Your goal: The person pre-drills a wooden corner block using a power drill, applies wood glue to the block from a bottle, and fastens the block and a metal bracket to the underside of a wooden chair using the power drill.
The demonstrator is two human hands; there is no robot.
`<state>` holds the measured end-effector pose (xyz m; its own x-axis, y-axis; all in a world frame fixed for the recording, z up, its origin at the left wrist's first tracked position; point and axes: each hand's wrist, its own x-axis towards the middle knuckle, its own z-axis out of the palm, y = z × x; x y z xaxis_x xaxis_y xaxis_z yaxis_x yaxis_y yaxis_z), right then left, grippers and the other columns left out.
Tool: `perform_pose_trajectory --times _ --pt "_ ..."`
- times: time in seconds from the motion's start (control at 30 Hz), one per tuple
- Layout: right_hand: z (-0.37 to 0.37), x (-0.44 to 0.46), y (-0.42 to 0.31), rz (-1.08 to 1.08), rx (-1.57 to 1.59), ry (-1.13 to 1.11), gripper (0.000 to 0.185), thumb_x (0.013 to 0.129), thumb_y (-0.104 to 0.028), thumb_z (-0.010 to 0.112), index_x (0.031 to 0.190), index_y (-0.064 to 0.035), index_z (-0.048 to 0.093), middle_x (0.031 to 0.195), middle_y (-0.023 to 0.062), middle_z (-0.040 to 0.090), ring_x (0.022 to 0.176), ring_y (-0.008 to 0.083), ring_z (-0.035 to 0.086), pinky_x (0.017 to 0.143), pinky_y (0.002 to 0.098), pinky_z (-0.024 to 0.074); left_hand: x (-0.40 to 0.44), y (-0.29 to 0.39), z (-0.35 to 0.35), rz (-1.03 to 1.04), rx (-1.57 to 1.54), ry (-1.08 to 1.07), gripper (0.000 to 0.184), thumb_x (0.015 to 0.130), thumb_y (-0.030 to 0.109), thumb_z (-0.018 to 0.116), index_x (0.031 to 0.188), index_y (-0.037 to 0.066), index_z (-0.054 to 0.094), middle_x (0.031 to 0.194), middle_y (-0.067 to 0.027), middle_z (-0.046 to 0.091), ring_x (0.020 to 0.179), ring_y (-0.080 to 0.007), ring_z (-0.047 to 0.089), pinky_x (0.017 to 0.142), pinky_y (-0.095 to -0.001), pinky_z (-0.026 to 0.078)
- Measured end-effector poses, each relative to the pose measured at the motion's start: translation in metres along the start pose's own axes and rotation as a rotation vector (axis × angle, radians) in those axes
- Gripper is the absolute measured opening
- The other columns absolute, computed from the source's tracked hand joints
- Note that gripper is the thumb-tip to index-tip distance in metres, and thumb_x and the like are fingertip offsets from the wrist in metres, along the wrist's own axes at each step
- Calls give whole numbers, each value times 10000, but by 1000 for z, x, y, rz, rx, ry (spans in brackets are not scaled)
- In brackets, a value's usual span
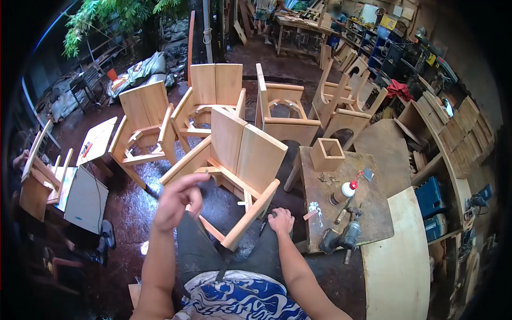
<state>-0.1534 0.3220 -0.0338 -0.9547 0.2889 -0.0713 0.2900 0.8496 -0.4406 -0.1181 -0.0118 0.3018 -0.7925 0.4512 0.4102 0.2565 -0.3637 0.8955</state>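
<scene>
My left hand [181, 200] is raised over the left side of the nearest wooden chair frame [234, 154]. Its index finger points right, the other fingers are partly curled, and nothing shows in it. Resting flat on my right knee is my right hand [281, 220], close to the chair's right armrest [253, 213] and holding nothing. The chair stands between my knees, with a two-board back and an open seat frame.
More wooden chairs [213, 85] stand ahead. To my right, a small worktable [368, 213] carries a wooden box [327, 154], a red-capped bottle [343, 193] and a power drill [349, 234]. A pale board [397, 261] lies beyond it. Other people [338, 24] are at the back.
</scene>
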Motion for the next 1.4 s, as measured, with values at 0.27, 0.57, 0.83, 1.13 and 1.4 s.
perform_pose_trajectory --times 0.27,0.57,0.83,1.13,1.4 --pt "3 3 1 -9 3 10 314 797 -350 743 1070 -205 803 1266 -23 716 1279 211 567 1049 481 422 -294 -212 -23 -441 1339 169 561 889 414 721 1392 170 668 1563 -164 520 1484 -440 406 1209 -645 271" --pt "9 -9 -17 -37 -121 -35 499 805 -369 740 1279 -213 713 1478 46 565 1418 297 447 1058 557 441 -284 -216 -13 -381 1275 42 369 853 413 758 1148 194 796 1328 -10 724 1348 -234 583 1208 -575 299" --pt "-11 -60 -23 60 -119 -137 885 798 -456 778 1594 -333 412 1723 106 217 1544 476 226 1094 732 392 -282 -220 -16 -352 1283 76 325 858 399 763 1116 205 800 1282 14 744 1308 -209 610 1187 -541 328" --pt "-1 -53 -22 62 -136 -83 867 777 -456 791 1568 -330 459 1715 102 243 1523 473 276 1086 692 416 -276 -217 -15 -368 1286 70 319 855 401 765 1106 206 799 1275 16 745 1296 -208 616 1177 -543 334" --pt "-2 -53 -21 67 -123 -88 869 775 -443 799 1568 -338 459 1724 95 233 1527 468 274 1095 684 412 -274 -219 -14 -347 1288 97 312 852 389 765 1097 198 799 1265 14 749 1291 -213 620 1174 -547 340"
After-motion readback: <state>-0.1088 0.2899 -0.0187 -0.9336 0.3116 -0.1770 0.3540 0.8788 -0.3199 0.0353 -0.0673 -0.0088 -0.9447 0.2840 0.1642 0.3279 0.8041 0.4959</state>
